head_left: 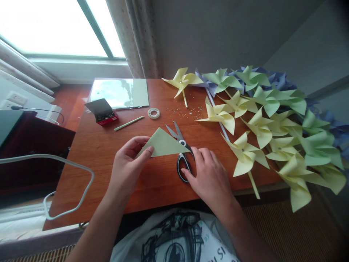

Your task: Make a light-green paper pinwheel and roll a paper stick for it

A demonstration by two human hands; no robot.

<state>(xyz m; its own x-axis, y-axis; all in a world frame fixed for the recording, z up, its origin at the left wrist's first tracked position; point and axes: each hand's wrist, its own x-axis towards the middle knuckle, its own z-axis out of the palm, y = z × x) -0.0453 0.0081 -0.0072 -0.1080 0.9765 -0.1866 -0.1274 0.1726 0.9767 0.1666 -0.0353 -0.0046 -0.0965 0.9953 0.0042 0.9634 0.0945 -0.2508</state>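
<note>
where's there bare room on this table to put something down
Bare wood lies along the near edge of the table in front of the left hand, and at the left between the red box and that edge. The right side is crowded with pinwheels; scissors and folded paper fill the middle.

We cannot see the middle of the scissors [182, 156]: the folded paper triangle [163, 145] covers part of the blades and the right hand [209, 174] overlaps one handle loop. The contents of the small box [101, 111] are too small to tell. The blue pinwheels [280, 80] lie mostly buried under the green ones.
</note>
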